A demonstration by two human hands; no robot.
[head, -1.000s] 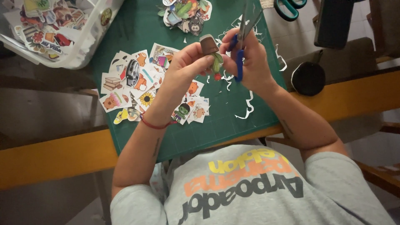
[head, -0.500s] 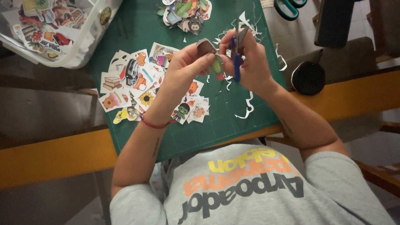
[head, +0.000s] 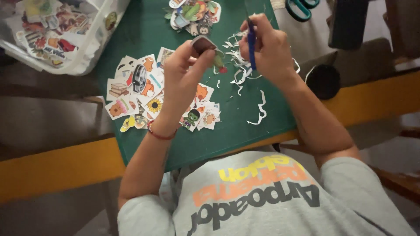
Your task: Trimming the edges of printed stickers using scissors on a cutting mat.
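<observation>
My left hand [head: 183, 72] pinches a small paper sticker cut-out [head: 204, 43] between thumb and fingers, raised above the green cutting mat [head: 144, 26]. My right hand [head: 271, 50] is closed around blue-handled scissors [head: 251, 41], close to the right of the sticker. White paper trimmings [head: 258, 109] lie on the mat under and beside my right hand. A spread of colourful sticker cut-outs [head: 140, 87] lies on the mat under my left wrist, which wears a red string bracelet.
A second pile of cut-out stickers [head: 194, 13] sits at the mat's far edge. A clear plastic tub of stickers [head: 57, 32] stands far left. Teal-handled scissors [head: 299, 8] and a round black object [head: 323, 81] lie to the right on the yellow-edged table [head: 57, 168].
Both hands stay close together over the mat. The scissors in my right hand have tipped more upright, and the sticker in my left hand has turned slightly.
</observation>
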